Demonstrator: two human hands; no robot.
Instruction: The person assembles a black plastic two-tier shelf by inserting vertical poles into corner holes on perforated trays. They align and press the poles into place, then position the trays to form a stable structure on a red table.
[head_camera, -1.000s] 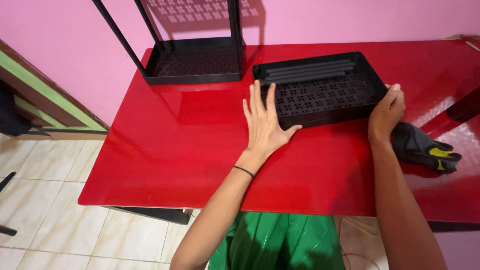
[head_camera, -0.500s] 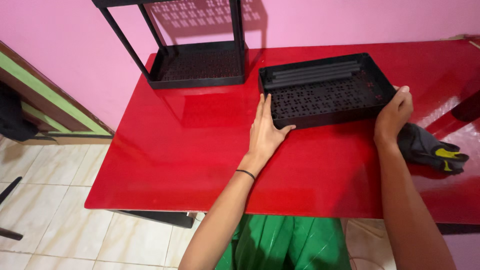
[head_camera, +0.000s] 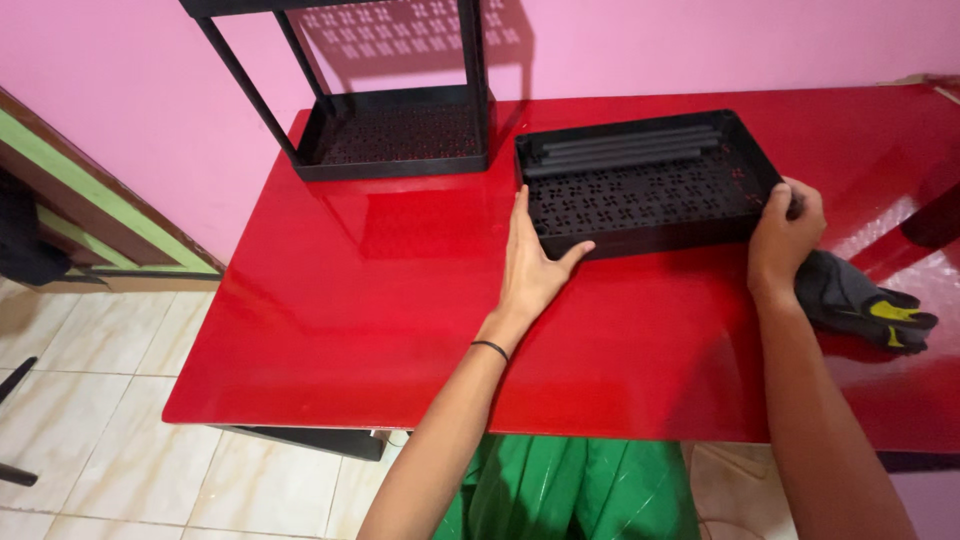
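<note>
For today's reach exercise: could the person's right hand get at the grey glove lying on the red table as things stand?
Probably yes: the right hand grips the black tray corner, and the grey glove lies uncovered just beside its wrist.

One head-worn camera looks steeply down, fairly near, over the red table (head_camera: 380, 330).
</note>
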